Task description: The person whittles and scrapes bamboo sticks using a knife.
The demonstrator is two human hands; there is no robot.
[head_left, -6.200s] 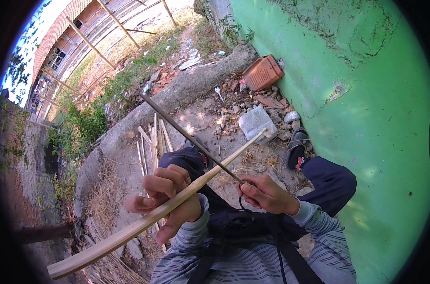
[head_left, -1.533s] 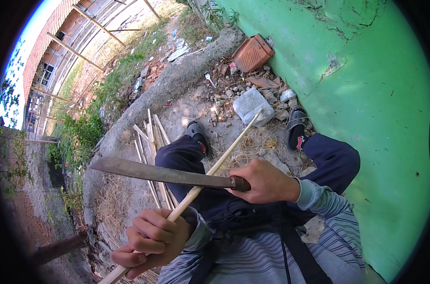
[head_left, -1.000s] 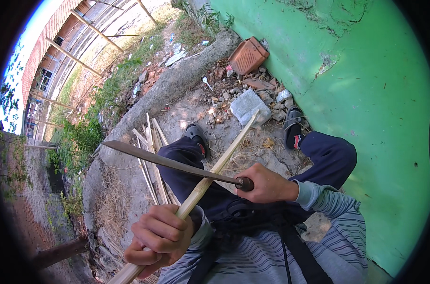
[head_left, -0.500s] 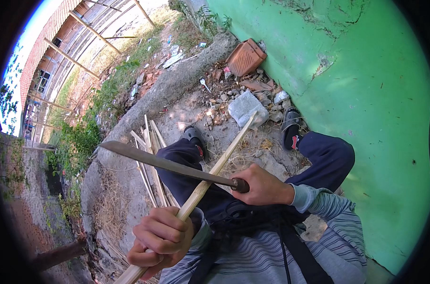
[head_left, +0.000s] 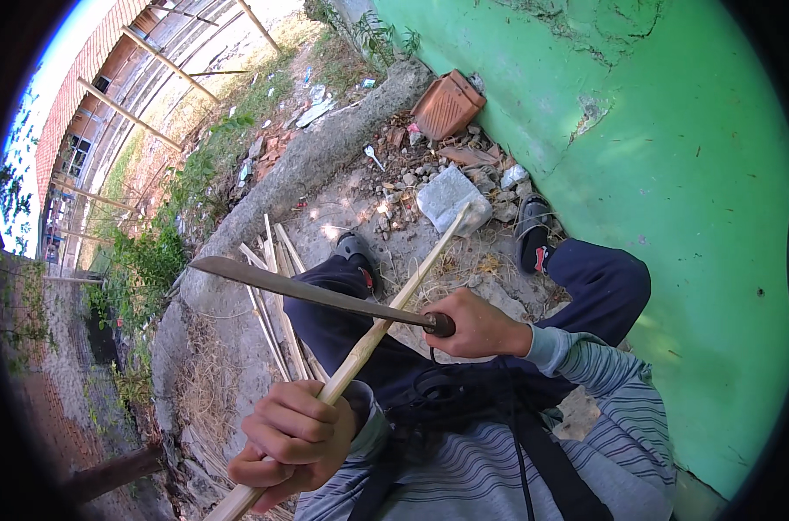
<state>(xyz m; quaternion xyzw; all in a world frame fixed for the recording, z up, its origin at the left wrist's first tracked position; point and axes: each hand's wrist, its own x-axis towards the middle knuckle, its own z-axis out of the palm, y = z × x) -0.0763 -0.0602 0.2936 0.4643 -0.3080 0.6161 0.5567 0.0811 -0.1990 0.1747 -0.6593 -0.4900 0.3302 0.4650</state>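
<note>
My left hand (head_left: 292,441) is closed around a long pale strip of split bamboo or wood (head_left: 359,352), which slants from the lower left up and away between my legs. Its far end overlaps a whitish block (head_left: 449,196) on the ground. In my right hand (head_left: 478,325) is the dark wooden handle of a machete (head_left: 316,293), fingers wrapped round it. The long brown-grey blade points left and crosses over the strip just beyond my left hand; whether the edge bites into it I cannot tell.
Several more pale strips (head_left: 277,295) lie on the ground left of my left leg. A green wall (head_left: 672,217) rises close on my right. Ahead are a stack of orange roof tiles (head_left: 447,104), rubble and stones. A low concrete kerb (head_left: 264,187) curves along the left.
My right hand and the machete have shifted slightly up along the strip, away from my left hand. The left hand keeps its hold on the strip in nearly the same place.
</note>
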